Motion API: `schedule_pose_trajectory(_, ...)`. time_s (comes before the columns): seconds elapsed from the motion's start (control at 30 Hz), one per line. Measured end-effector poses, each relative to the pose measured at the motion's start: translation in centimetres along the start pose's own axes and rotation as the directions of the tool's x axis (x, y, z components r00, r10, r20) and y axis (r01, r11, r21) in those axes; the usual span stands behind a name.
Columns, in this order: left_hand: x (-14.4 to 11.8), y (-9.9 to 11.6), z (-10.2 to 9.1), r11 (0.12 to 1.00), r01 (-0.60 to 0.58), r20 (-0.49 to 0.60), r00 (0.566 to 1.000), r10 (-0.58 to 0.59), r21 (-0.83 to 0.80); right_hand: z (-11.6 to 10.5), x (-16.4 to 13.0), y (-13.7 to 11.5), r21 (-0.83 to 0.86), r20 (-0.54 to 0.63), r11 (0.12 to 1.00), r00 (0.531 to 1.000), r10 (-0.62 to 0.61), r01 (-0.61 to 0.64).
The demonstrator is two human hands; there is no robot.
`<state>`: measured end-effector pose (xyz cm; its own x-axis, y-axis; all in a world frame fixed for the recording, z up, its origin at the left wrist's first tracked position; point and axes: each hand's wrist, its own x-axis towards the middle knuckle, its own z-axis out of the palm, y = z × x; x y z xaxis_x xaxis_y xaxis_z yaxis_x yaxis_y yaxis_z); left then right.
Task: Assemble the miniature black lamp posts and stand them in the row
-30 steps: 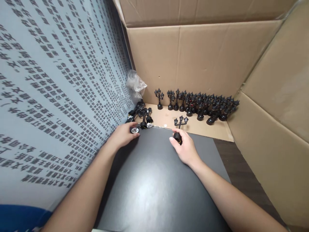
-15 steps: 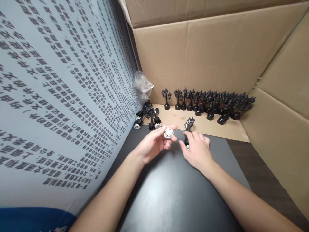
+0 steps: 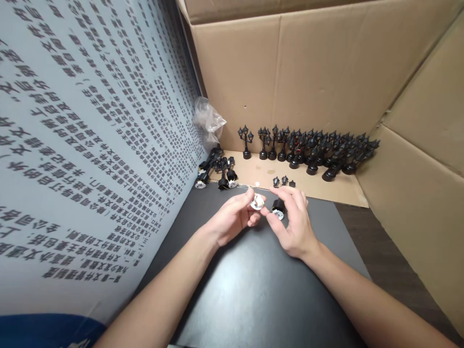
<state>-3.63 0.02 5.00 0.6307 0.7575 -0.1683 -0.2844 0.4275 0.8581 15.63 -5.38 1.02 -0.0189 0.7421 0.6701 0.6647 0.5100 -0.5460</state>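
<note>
My left hand [image 3: 235,215] pinches a small white disc [image 3: 257,202] between thumb and fingers. Small parts show on its face, too fine to name. Just to the right, my right hand [image 3: 295,220] is curled round a black miniature street lamp. The lamp's base [image 3: 278,207] points toward me, with a white round piece at its end. Its dark lantern heads [image 3: 284,181] show beyond my fingers, which hide the post. The two hands are very close together over the dark mat.
Many black miniature street lamps [image 3: 311,150] stand along the cardboard wall [image 3: 308,72]. More lamps with white discs [image 3: 223,171] lie at the left, near a clear plastic bag [image 3: 208,121]. A printed panel [image 3: 108,121] borders the left side; dark mat [image 3: 246,299] lies below.
My right hand has turned and come closer to my left, and the lamp's base and white end show more. The disc in my left hand has tilted. The whole view has shifted slightly.
</note>
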Motion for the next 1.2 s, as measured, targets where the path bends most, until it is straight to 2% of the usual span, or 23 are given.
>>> schedule_pose_trajectory(0.13,0.1,-0.7,0.3,0.999,0.018,0.11,0.994,-0.023,0.039,-0.1,-0.1,-0.9,0.11,0.017,0.993,0.999,-0.05,0.047)
schedule_pose_trajectory(0.3,0.3,-1.1,1.1,0.994,0.005,0.165,0.986,-0.023,0.111,-0.2,0.0,-1.5,0.178,-0.02,0.984,0.999,-0.024,0.028)
schedule_pose_trajectory(0.37,0.3,-0.8,0.9,0.967,-0.051,0.133,0.991,0.018,0.25,-0.2,0.0,-1.6,0.184,-0.047,0.982,0.999,-0.027,0.036)
schedule_pose_trajectory(0.4,0.4,-0.6,0.6,0.92,-0.105,0.088,0.993,0.077,0.378,-0.2,-0.1,-1.6,0.176,-0.064,0.983,0.997,-0.033,0.044)
schedule_pose_trajectory(0.43,0.4,-0.3,0.1,0.83,-0.16,0.03,0.985,0.171,0.534,-0.2,-0.1,-1.6,0.163,-0.081,0.985,0.996,-0.04,0.053)
schedule_pose_trajectory(0.47,0.5,0.1,-0.6,0.677,-0.199,-0.026,0.951,0.307,0.709,-0.2,-0.1,-1.6,0.148,-0.097,0.987,0.994,-0.046,0.061)
schedule_pose_trajectory(0.53,0.8,0.8,-2.7,0.304,-0.122,-0.085,0.806,0.586,0.945,-0.1,-0.2,-1.6,0.124,-0.118,0.99,0.991,-0.055,0.07)
schedule_pose_trajectory(0.57,1.0,1.1,-3.9,0.187,-0.05,-0.088,0.744,0.662,0.981,-0.1,-0.2,-1.6,0.116,-0.122,0.991,0.991,-0.056,0.07)
schedule_pose_trajectory(0.63,1.4,1.4,-6.2,0.064,0.075,-0.098,0.677,0.73,0.995,-0.1,-0.3,-1.7,0.099,-0.123,0.993,0.991,-0.046,0.058)
schedule_pose_trajectory(0.67,1.7,1.4,-7.3,0.026,0.133,-0.109,0.668,0.736,0.991,-0.1,-0.3,-1.7,0.086,-0.118,0.995,0.992,-0.038,0.048)
schedule_pose_trajectory(0.7,1.9,1.3,-8.2,0.006,0.181,-0.128,0.672,0.729,0.984,-0.1,-0.3,-1.7,0.071,-0.112,0.997,0.993,-0.031,0.039)
schedule_pose_trajectory(0.77,2.3,1.1,-9.3,-0.02,0.235,-0.16,0.717,0.679,0.972,-0.2,-0.3,-1.6,0.042,-0.111,0.999,0.993,-0.028,0.033)
schedule_pose_trajectory(0.87,2.9,0.7,-9.7,-0.041,0.289,-0.198,0.746,0.636,0.957,-0.5,0.1,-0.4,0.062,-0.152,0.998,0.988,0.011,-0.001)
schedule_pose_trajectory(0.9,3.1,0.7,-9.6,-0.055,0.299,-0.199,0.75,0.631,0.953,-0.6,0.3,0.3,0.104,-0.173,0.993,0.983,0.069,-0.051)
schedule_pose_trajectory(0.97,3.3,0.7,-9.3,-0.09,0.307,-0.186,0.758,0.625,0.947,-0.7,0.8,2.0,0.27,-0.261,0.946,0.933,0.249,-0.177)
schedule_pose_trajectory(1.03,3.4,0.9,-9.1,-0.113,0.301,-0.17,0.768,0.618,0.947,-0.7,1.3,3.7,0.431,-0.298,0.863,0.86,0.413,-0.265)
schedule_pose_trajectory(1.13,3.3,1.1,-9.1,-0.097,0.268,-0.152,0.767,0.623,0.959,-0.8,1.7,5.3,0.57,-0.27,0.75,0.786,0.556,-0.335)
schedule_pose_trajectory(1.2,3.1,1.2,-9.0,-0.072,0.245,-0.145,0.76,0.633,0.967,-0.9,1.7,5.4,0.619,-0.206,0.694,0.778,0.594,-0.367)
